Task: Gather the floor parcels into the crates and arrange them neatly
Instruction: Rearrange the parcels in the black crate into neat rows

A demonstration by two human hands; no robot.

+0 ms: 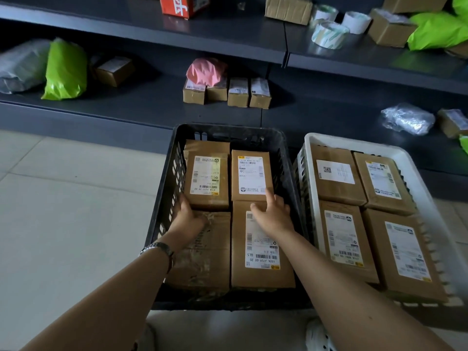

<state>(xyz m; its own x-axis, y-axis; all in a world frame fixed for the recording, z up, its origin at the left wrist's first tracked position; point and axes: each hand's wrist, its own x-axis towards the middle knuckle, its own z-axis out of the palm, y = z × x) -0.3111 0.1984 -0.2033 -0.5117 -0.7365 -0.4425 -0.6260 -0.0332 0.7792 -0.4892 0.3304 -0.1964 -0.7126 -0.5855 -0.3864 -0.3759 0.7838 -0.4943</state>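
1. A black crate [162, 198] is sitting on the tiled floor [76, 211] just in front of a dark lower shelf [141, 107]. It is holding four cardboard parcels lying flat in two rows of two.
2. In its far row, the far-left parcel [206, 183] and the far-right parcel [250, 173] are lying side by side with their white labels facing up. The edge of another brown box is showing just beyond the far-left one.
3. In its near row, the near-left parcel [202, 254], wrapped in wrinkled clear tape, is lying against the near-right parcel [260, 247], whose barcode label is facing up.
4. The left hand [186, 219], with a bracelet [158, 248] on its wrist, is gripping the near left corner of the far-left parcel. Its fingers are reaching down between that parcel and the crate wall.
5. The right hand [272, 215] is lying loose and spread over the far end of the near-right parcel. It is holding nothing, and its forefinger is stretching onto the near edge of the far-right parcel.
6. A white crate [311, 140] is standing just beside the black one on the right. It is carrying four labelled boxes [347, 241], packed two by two and touching one another.
7. The lower shelf is bearing a row of small boxes [238, 95] with a pink bag [205, 70] on top, and a green bag [65, 69] to the left. Tape rolls [329, 34] are sitting on the upper shelf [228, 34].
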